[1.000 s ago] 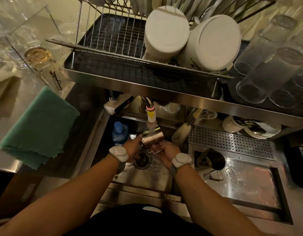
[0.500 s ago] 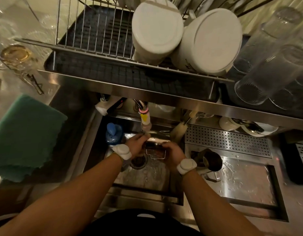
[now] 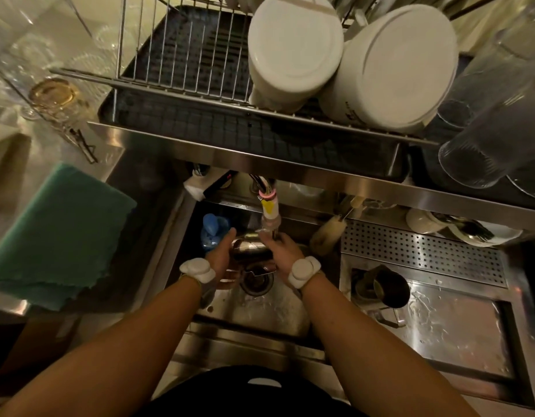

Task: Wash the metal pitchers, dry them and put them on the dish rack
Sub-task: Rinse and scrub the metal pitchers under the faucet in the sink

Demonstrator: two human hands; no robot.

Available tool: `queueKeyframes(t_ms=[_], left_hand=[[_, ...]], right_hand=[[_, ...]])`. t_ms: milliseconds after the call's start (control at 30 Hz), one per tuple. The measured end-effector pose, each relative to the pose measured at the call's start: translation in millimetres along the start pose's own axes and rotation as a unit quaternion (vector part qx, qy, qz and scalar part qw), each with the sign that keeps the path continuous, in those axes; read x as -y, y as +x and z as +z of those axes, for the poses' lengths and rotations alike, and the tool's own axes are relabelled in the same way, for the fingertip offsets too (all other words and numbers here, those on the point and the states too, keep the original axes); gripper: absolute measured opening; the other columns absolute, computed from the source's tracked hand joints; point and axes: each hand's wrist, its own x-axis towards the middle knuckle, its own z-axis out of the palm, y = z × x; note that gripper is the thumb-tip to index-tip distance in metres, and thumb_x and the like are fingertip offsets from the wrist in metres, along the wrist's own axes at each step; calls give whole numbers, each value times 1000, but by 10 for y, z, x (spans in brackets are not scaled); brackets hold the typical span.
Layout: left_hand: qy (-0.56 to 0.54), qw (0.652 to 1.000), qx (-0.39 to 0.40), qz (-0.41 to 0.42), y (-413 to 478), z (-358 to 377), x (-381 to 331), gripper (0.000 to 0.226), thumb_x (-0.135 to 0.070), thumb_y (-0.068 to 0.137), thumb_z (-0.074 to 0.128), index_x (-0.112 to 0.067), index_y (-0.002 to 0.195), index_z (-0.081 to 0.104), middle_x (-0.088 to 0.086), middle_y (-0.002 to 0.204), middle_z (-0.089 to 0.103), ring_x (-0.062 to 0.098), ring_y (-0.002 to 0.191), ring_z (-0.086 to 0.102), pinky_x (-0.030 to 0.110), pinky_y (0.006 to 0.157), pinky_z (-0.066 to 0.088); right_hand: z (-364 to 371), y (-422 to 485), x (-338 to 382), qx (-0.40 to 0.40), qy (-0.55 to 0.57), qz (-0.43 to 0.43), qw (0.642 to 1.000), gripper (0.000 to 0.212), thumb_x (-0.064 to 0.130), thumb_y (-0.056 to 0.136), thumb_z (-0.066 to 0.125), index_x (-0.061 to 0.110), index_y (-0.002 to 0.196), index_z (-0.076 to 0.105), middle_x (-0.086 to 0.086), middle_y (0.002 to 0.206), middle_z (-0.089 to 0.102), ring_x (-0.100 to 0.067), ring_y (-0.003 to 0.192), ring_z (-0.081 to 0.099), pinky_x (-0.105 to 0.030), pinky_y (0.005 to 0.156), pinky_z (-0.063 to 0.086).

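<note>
A small metal pitcher (image 3: 250, 247) lies on its side over the sink drain (image 3: 257, 281), just under the faucet spout (image 3: 270, 215). My left hand (image 3: 222, 256) presses against its left end. My right hand (image 3: 279, 247) grips its right side, fingers up by the spout. A second, darker metal pitcher (image 3: 386, 288) stands on the wet steel drainboard (image 3: 446, 329) to the right of the sink. Above, the wire dish rack (image 3: 182, 55) on its black tray holds two white ceramic pots; its left half is bare.
A green cloth (image 3: 55, 233) lies on the counter at left. A blue soap bottle (image 3: 213, 231) stands in the sink's back left corner, a brush (image 3: 327, 236) at its back right. Tall glasses (image 3: 494, 127) lean at upper right. Glassware crowds the upper left.
The pitcher has turned between my hands under the spout, and my right hand has shifted up toward the faucet. My head has moved closer and slightly left.
</note>
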Motion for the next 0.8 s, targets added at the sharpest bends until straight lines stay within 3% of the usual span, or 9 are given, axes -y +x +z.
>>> queueKeyframes(t_ms=[67, 167, 267, 400, 533, 633, 733, 800], left_hand=[[17, 999, 24, -14, -4, 87, -48, 78, -87, 74, 46, -18, 99, 72, 12, 98, 74, 28, 90, 67, 39, 80, 56], [45, 996, 71, -28, -33, 306, -140, 78, -87, 74, 48, -16, 96, 72, 11, 92, 71, 24, 75, 65, 33, 67, 59], [41, 995, 92, -9, -38, 543, -189, 64, -75, 78, 59, -19, 106, 68, 11, 100, 72, 26, 78, 70, 33, 59, 60], [15, 996, 68, 56, 54, 601, -163, 42, -61, 83, 66, -26, 106, 66, 10, 96, 74, 27, 69, 77, 34, 56, 60], [-38, 995, 40, 79, 152, 285, -81, 45, -50, 90, 65, -24, 126, 60, 12, 101, 74, 30, 73, 77, 40, 63, 62], [-47, 994, 27, 97, 195, 124, -18, 54, -43, 93, 63, -25, 142, 49, 16, 118, 69, 36, 90, 74, 48, 78, 62], [-51, 991, 32, 121, 158, 160, -23, 56, -37, 93, 65, -24, 144, 47, 17, 131, 62, 33, 93, 71, 38, 64, 62], [17, 985, 39, 169, 142, 240, -34, 54, -31, 93, 67, -24, 143, 49, 16, 144, 53, 29, 106, 67, 34, 71, 62]], right_hand=[[-125, -21, 1, 6, 36, -5, 999, 63, 44, 81, 73, 19, 135, 53, -13, 127, 66, -32, 108, 69, -51, 95, 57], [-379, -62, -61, -14, 103, -20, 994, 52, 37, 88, 68, 20, 136, 56, -13, 125, 68, -28, 106, 70, -41, 89, 58], [-505, -58, -125, -104, 149, -7, 983, 44, 45, 91, 63, 20, 127, 65, -11, 124, 69, -29, 110, 67, -45, 100, 53], [-378, -16, -27, -164, 58, 10, 985, 40, 61, 93, 49, 26, 98, 68, -10, 118, 70, -28, 108, 67, -44, 101, 52], [-156, 47, 43, -104, -89, -30, 990, 54, 54, 99, 39, 16, 125, 67, -14, 128, 67, -31, 119, 62, -47, 110, 45], [-74, 74, 42, -86, -181, -40, 979, 53, 52, 101, 37, 13, 113, 71, -16, 119, 70, -34, 112, 64, -48, 104, 48], [-157, 63, 29, -96, -175, -42, 979, 46, 47, 100, 45, 12, 92, 74, -20, 105, 73, -37, 102, 67, -50, 98, 51], [-276, 25, 16, -127, -93, -31, 987, 36, 41, 96, 57, 11, 90, 75, -20, 106, 74, -37, 103, 68, -52, 101, 50]])
